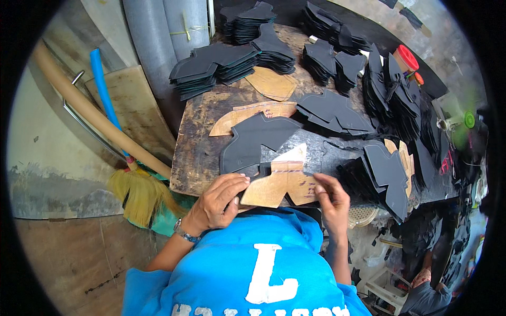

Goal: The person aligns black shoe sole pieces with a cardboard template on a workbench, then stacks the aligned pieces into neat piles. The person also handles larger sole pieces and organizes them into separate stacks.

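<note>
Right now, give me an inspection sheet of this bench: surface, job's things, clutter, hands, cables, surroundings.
Surface: worn wooden bench, mostly covered.
Job's things: tan template in both hands at the near edge, over a black cut piece.
Clutter: stacks of black pieces, more tan templates, red-lidded jar.
Hands: left hand pinches the template's left end; right hand grips its right end.
Cables: nothing seen.
Surroundings: broom, blue pipe, grey rolls, another person lower right.
</note>
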Motion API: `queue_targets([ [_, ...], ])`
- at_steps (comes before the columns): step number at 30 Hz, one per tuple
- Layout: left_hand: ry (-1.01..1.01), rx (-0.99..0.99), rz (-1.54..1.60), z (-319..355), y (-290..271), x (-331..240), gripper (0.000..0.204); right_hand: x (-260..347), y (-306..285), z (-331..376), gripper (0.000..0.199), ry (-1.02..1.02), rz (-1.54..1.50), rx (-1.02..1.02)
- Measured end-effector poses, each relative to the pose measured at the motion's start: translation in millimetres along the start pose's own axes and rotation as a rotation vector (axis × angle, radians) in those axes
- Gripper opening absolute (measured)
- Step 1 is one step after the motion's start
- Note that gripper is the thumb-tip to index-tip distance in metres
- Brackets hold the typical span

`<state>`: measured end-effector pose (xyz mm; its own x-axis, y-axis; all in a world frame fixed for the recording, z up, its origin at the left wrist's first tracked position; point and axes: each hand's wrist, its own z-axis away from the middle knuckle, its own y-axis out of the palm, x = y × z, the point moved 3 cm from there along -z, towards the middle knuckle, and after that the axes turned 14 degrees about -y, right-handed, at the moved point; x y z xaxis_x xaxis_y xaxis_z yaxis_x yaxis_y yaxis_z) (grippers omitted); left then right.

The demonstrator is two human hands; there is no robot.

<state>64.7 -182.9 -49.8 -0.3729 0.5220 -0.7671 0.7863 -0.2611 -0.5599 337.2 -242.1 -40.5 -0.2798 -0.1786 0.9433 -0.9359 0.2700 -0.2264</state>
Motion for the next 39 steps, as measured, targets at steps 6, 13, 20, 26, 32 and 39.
queue_targets([
  [6,0.000,-0.010,-0.027,1.3,0.9,2.7,0.033,-6.6,5.4,-4.0,0.027,-0.030,0.322,0.142],
  [13,0.054,0.002,-0.136,-2.5,4.5,-0.1,0.033,-1.7,12.4,-3.7,0.023,-0.124,0.430,0.098],
  [20,0.028,-0.015,-0.170,-1.7,5.5,-0.6,0.032,1.1,12.0,-4.6,0.024,-0.185,0.476,0.130],
  [26,0.076,-0.047,-0.251,1.4,6.9,-0.8,0.035,-4.0,11.4,-5.3,0.024,-0.310,0.485,0.126],
  [32,0.108,-0.060,-0.304,4.3,8.1,0.5,0.037,-10.2,13.3,-4.6,0.023,-0.350,0.501,0.119],
  [39,0.068,-0.048,-0.331,5.6,8.1,-1.0,0.038,-10.9,13.0,-3.9,0.021,-0.379,0.508,0.120],
])
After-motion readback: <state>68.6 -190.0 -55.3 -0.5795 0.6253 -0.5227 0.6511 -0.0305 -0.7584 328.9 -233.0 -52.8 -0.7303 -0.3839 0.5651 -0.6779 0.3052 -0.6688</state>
